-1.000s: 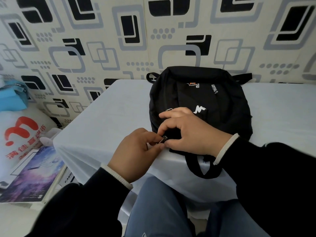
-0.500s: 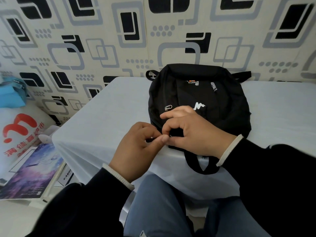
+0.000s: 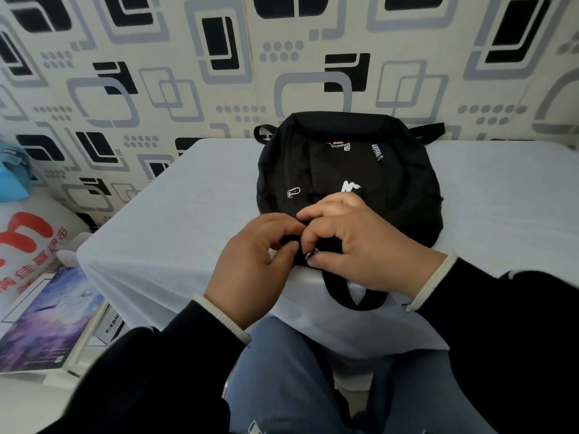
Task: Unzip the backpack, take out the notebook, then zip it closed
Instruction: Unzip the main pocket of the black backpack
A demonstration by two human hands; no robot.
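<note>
Now backpack (image 3: 351, 170) flat, top handle toward person, both hands' fingers (image 3: 308, 236) pinching its near zipper edge.

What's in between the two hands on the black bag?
In the head view, the near edge of the black backpack sits between the left hand and right hand, with a small metal zipper pull at the right fingertips.
</note>
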